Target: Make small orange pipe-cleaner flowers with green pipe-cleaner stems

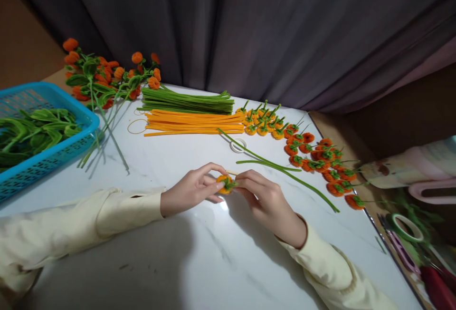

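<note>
Between my two hands is a small orange pipe-cleaner pumpkin point(224, 185) with a green top. My left hand point(195, 187) pinches it from the left, thumb on its upper side. My right hand point(261, 198) is closed at the green top on the right; its fingertips partly hide what they grip. Just beyond the hands lie loose green pipe cleaners point(270, 162) and a white ring of tape point(238, 145). Behind them are a bundle of orange pipe cleaners point(195, 122) and a bundle of green ones point(188, 101).
Finished yellow-orange pumpkins point(263, 122) and darker orange ones point(317, 158) stand in rows at the right. A blue basket point(80, 112) holds green leaves, with orange-headed stems point(103, 79) behind it. Green tape point(408, 227) and pink-handled scissors point(402, 253) lie beyond the right table edge.
</note>
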Action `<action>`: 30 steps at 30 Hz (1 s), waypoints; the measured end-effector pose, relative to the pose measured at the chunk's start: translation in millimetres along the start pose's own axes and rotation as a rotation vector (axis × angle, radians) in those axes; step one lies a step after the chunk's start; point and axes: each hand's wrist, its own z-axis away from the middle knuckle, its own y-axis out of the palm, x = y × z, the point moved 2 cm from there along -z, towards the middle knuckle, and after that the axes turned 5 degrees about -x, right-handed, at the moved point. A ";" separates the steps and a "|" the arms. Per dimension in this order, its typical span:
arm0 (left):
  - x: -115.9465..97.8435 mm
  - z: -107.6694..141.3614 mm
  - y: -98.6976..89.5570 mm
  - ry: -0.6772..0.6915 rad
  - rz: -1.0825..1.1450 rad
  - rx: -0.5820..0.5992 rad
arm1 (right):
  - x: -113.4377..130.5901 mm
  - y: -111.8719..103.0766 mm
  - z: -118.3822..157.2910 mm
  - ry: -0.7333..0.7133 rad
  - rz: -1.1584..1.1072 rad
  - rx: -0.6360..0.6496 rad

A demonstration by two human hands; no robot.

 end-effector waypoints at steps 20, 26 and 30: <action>-0.6 -2.1 0.5 -0.080 0.133 0.156 | 10.6 -0.2 3.7 -0.306 0.206 0.040; -2.9 -6.7 -3.9 -0.168 0.207 0.194 | 7.2 -2.5 4.1 -0.376 0.203 -0.013; -5.7 -6.2 -5.6 -0.158 0.233 0.209 | 0.5 -5.8 -0.7 -0.108 -0.086 -0.052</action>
